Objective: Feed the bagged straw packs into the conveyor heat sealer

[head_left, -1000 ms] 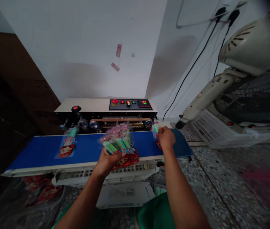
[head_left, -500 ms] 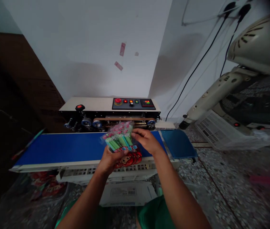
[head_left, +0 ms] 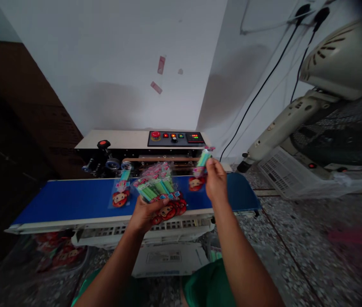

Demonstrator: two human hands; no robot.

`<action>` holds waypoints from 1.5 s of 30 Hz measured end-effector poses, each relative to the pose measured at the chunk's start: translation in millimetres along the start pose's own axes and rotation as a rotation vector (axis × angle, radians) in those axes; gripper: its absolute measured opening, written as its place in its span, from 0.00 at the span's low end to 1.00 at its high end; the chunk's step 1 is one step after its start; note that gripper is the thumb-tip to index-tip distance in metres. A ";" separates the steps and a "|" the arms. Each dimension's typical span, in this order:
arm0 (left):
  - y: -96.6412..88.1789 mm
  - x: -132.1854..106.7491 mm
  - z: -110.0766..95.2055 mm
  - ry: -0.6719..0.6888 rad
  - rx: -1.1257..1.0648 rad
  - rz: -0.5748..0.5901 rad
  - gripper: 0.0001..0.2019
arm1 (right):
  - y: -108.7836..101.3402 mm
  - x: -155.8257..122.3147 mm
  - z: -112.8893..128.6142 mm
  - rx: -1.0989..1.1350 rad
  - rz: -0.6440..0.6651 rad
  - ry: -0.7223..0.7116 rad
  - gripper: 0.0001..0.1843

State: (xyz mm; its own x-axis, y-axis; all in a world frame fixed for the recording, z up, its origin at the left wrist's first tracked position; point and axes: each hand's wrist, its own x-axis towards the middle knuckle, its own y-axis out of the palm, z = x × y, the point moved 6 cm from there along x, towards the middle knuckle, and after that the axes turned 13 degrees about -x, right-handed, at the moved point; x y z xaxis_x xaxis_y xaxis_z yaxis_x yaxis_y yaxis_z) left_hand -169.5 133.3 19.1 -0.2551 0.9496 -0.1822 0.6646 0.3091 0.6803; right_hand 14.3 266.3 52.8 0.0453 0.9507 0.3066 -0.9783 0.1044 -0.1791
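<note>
My left hand [head_left: 147,212] is closed round a fanned bundle of clear packets [head_left: 160,192], each with green sticks and a red cartoon face. It hovers above the front edge of the blue conveyor belt [head_left: 72,198]. My right hand [head_left: 215,181] pinches a single packet [head_left: 200,168] and holds it upright over the belt's right end, near the sealing machine [head_left: 142,149]. Another packet [head_left: 120,191] lies on the belt left of the bundle, its top under the sealer's rollers.
The sealer's control panel [head_left: 176,138] shows a red button and lit display. A white fan [head_left: 328,85] leans at the right with cables on the wall. More packets lie in a heap [head_left: 59,251] on the floor at the left. A cardboard box [head_left: 168,258] sits under the conveyor.
My right hand drew one packet from the bundle and moved right with it, over the belt's right end. A packet now rides the belt left of the bundle.
</note>
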 end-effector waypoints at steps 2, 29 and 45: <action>-2.3 -1.0 0.5 -0.039 0.043 0.005 0.16 | -34.5 11.1 -9.2 -0.258 -0.167 -0.007 0.21; -0.8 -1.6 3.5 -0.073 0.107 0.008 0.22 | 66.2 -38.3 19.9 0.006 0.619 -0.065 0.13; 1.0 0.0 2.6 -0.053 0.109 0.044 0.23 | 68.2 -49.1 29.3 -0.052 0.749 -0.130 0.13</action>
State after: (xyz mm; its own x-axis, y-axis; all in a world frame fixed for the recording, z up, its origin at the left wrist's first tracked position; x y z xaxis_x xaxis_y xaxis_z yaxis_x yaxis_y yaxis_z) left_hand -167.0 133.7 18.0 -0.1878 0.9630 -0.1931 0.7476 0.2677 0.6078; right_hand -60.6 218.2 52.9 -0.6539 0.7315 0.1933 -0.7277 -0.5381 -0.4254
